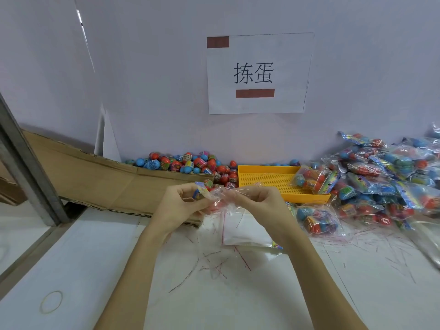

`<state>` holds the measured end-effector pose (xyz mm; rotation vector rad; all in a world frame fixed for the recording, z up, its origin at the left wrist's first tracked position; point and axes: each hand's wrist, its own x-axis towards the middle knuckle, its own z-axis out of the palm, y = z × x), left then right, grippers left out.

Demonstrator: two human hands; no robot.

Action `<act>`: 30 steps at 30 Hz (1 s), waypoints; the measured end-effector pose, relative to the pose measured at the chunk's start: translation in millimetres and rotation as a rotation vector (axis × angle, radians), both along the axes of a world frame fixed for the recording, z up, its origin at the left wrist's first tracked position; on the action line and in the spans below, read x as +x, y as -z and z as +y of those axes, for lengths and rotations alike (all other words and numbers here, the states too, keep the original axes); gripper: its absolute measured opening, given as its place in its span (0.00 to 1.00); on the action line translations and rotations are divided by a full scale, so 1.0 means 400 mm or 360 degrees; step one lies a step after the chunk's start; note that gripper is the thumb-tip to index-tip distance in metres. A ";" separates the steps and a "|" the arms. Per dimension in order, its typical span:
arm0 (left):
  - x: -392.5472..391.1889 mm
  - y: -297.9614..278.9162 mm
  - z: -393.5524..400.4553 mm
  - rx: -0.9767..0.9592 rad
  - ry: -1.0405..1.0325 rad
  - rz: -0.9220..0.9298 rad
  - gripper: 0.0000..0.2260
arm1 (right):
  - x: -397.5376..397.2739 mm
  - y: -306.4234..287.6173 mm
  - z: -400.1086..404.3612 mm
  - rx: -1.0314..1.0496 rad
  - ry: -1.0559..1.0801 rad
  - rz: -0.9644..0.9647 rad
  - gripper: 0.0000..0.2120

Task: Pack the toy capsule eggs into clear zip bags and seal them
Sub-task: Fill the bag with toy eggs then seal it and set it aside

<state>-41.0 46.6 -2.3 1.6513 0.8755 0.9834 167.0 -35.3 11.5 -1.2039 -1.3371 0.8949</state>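
At centre frame my left hand [183, 201] and right hand [256, 198] both pinch a clear bag [221, 194] at its mouth, each grip narrow on the film, I judge to spread it for filling. Loose eggs [190, 163] heap behind at the wall, within reach. Packed bags [381, 177] pile at right beside a yellow tray [269, 178]. White desk [95, 270], red-marked; a sign [258, 72] on the wall.

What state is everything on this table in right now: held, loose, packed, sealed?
Clear zip bag: held up by both hands at its mouth.
Left hand: pinching the bag.
Right hand: pinching the bag.
Loose red and blue capsule eggs: piled, unpacked.
Filled clear bags: heaped.
Yellow perforated plastic tray: one filled bag leaning in.
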 end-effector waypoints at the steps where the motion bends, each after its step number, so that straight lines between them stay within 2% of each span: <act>1: 0.000 0.000 0.002 0.0002 -0.0026 0.0015 0.09 | 0.000 0.000 0.002 -0.0005 0.0042 0.0070 0.13; 4: 0.007 0.002 0.004 -0.0001 -0.0135 0.0025 0.11 | -0.001 0.004 0.009 0.0055 0.0148 0.0387 0.14; 6: 0.015 0.003 0.000 0.0010 -0.0201 0.0019 0.11 | -0.010 0.007 0.012 0.0096 0.0068 0.0588 0.15; 9: 0.020 0.002 -0.003 0.0070 -0.0200 0.0057 0.12 | -0.026 0.007 0.011 0.0148 -0.0020 0.0587 0.14; 10: 0.021 0.004 -0.003 0.0106 -0.0174 0.0078 0.16 | -0.027 0.006 0.011 0.0158 -0.0033 0.0550 0.14; 12: 0.028 0.006 -0.005 0.0227 -0.0190 0.0139 0.33 | -0.023 0.006 0.012 0.0170 -0.0044 0.0390 0.14; 14: 0.031 0.010 -0.004 0.0547 -0.0283 0.0251 0.47 | -0.023 0.012 0.014 0.0151 -0.0046 0.0160 0.15; 15: 0.034 0.011 -0.002 0.0767 -0.0308 0.0354 0.49 | -0.027 0.016 0.015 0.0144 -0.0050 0.0051 0.16; 16: 0.038 0.012 -0.003 0.0982 -0.0301 0.0471 0.47 | -0.033 0.021 0.016 0.0152 -0.0067 -0.0052 0.16; 19: 0.055 0.017 -0.010 0.1461 -0.0158 0.0817 0.35 | -0.060 0.035 0.016 0.0281 -0.0132 -0.0327 0.13; 21: 0.062 0.021 -0.024 0.1562 -0.0169 0.0913 0.28 | -0.072 0.044 0.016 0.0398 -0.0094 -0.0504 0.11; 23: 0.055 0.016 -0.033 0.1484 -0.0242 0.0899 0.23 | -0.078 0.042 0.015 0.0519 0.0014 -0.0542 0.10; 25: 0.039 0.004 -0.028 0.1362 -0.0336 0.0920 0.17 | -0.083 0.032 0.012 0.0636 0.0111 -0.0425 0.10; 28: 0.019 -0.008 -0.018 0.0828 -0.0516 0.0738 0.14 | -0.068 0.023 0.019 0.0613 0.0263 -0.0225 0.10; 30: 0.010 -0.005 -0.009 0.0489 -0.0607 0.0544 0.14 | -0.054 0.036 0.031 0.0489 0.0436 -0.0381 0.11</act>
